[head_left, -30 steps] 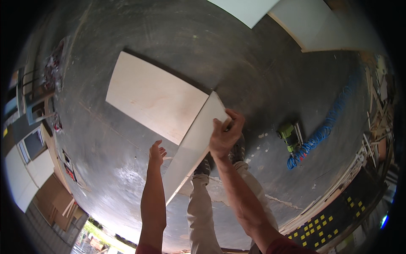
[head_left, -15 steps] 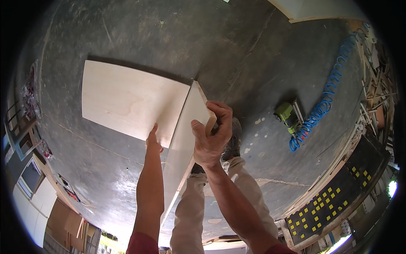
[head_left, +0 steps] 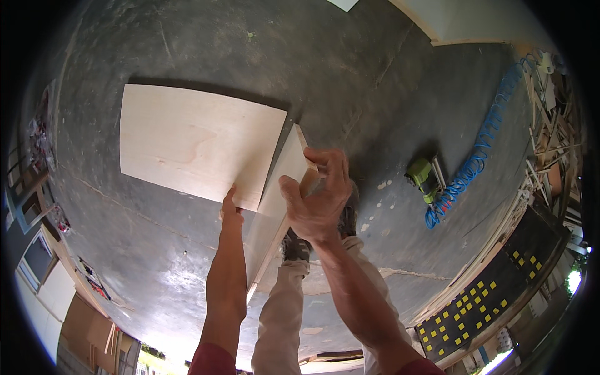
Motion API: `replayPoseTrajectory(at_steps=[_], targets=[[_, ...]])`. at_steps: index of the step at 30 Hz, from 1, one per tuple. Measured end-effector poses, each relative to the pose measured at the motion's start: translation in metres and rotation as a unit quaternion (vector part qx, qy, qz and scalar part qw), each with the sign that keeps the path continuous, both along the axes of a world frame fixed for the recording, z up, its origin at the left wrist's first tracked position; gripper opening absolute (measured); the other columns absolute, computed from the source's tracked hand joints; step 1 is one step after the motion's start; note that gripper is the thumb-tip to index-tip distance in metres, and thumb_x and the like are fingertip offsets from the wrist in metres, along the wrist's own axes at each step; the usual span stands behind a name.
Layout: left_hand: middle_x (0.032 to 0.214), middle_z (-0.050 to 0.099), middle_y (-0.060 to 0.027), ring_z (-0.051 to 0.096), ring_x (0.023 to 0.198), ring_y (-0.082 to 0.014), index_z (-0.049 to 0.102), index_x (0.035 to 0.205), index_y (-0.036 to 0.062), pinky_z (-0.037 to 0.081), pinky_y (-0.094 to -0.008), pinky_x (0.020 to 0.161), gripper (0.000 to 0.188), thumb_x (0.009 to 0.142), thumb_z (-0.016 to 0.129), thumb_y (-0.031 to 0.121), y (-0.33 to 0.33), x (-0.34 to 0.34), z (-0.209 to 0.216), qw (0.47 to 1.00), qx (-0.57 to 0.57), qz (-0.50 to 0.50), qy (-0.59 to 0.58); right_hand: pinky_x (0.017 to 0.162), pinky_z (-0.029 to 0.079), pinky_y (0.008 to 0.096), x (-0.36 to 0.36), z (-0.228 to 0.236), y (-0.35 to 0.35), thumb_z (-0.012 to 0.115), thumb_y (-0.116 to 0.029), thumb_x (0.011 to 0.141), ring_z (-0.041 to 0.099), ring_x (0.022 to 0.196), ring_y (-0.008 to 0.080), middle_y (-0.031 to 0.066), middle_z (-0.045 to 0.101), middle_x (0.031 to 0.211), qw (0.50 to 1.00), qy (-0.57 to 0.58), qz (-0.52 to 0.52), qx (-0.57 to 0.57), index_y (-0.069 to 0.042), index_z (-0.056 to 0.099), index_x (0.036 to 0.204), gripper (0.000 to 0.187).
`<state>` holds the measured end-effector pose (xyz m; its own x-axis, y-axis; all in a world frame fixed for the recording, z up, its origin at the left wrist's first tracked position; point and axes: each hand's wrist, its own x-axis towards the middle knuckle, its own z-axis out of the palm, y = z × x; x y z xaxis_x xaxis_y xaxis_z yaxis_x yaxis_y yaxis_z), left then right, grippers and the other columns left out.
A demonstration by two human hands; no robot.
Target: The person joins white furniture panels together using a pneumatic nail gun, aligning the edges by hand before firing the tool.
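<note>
a: how far along does this look?
b: early, i'd judge. the wide board [head_left: 194, 144] is left of centre in the frame, pale face up, and the narrow board [head_left: 289, 153] slants down the middle, just beside its right edge. whether the wide one rests flat on the floor [head_left: 156, 234], i can't tell.

a: are the two joined?
b: not that i can see. a dark gap shows between them near their upper ends; lower down they run together in the view, so i can't say if they touch there.

a: and the hands?
b: apart from each other, one per board. the left hand [head_left: 231, 206] grips the lower edge of the wide board, thumb on top, fingers partly hidden. the right hand [head_left: 320, 203] clasps the narrow board near its upper end, thumb on the pale face, fingers over the edge.

a: so what's done?
b: both boards are in hand and side by side.

a: what's left, then?
b: the gap isn't closed and no fastener shows on either face. the green tool [head_left: 422, 175] lies at the right of the frame by the coiled blue hose [head_left: 465, 177], with no hand on it.
</note>
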<state>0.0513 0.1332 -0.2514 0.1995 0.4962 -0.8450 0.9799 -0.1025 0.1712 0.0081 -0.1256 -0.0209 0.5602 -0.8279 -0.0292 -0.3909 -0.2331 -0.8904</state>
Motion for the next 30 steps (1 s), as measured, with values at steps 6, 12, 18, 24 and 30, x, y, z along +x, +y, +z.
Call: replayPoseTrajectory(at_steps=[6,12,18,24,30], targets=[[0.153,0.04,-0.0135,0.038,0.139,-0.0352,0.038,0.149,0.005,0.031,-0.052,0.112,0.096,0.071,0.089,0.031,-0.043,0.049,0.004,0.791,0.217,-0.506,-0.267,0.072,0.044,0.0394,-0.002,-0.001,-0.02,0.078,-0.025,0.08,0.054,0.084,0.0259,0.0125,0.059,0.089,0.995,-0.012,0.078,-0.059,-0.002,0.058,0.089,0.032],[0.161,0.031,-0.0128,0.019,0.153,-0.0344,0.039,0.152,0.0169,0.026,-0.0653,0.112,0.076,0.087,0.074,0.029,-0.207,0.113,0.058,0.409,-0.013,-0.865,-0.291,0.074,0.044,0.0353,0.008,-0.012,-0.071,0.072,-0.029,0.091,0.056,0.073,0.0185,0.0078,0.057,0.075,0.964,-0.104,0.207,0.131,-0.003,0.058,0.074,0.035],[0.157,0.035,-0.0147,0.022,0.152,-0.0315,0.039,0.149,0.0061,0.025,-0.0559,0.114,0.069,0.087,0.069,0.014,-0.191,0.079,0.022,0.559,-0.028,-0.77,-0.307,0.085,0.051,0.0416,0.026,-0.102,-0.097,0.063,-0.031,0.091,0.067,0.091,0.0256,0.0132,0.069,0.094,0.841,-0.139,0.176,0.492,-0.002,0.067,0.092,0.03],[0.136,0.047,-0.0111,0.052,0.122,-0.0351,0.044,0.14,0.0096,0.041,-0.0561,0.097,0.091,0.069,0.09,0.044,-0.117,0.059,0.016,0.882,0.371,-0.233,-0.173,0.095,0.049,0.0418,0.052,-0.164,-0.105,0.079,-0.033,0.072,0.062,0.109,0.0285,0.0171,0.06,0.123,0.863,0.203,0.34,0.313,-0.001,0.063,0.129,0.067],[0.161,0.03,-0.0147,0.033,0.142,-0.0335,0.04,0.153,0.0183,0.034,-0.0578,0.106,0.081,0.085,0.066,0.055,-0.016,0.027,0.018,0.999,-0.023,-0.001,0.041,0.112,0.04,0.0406,0.055,-0.201,-0.087,0.081,-0.033,0.066,0.039,0.143,0.0374,0.0225,0.039,0.153,0.853,0.313,0.271,0.318,-0.001,0.055,0.142,0.086]])
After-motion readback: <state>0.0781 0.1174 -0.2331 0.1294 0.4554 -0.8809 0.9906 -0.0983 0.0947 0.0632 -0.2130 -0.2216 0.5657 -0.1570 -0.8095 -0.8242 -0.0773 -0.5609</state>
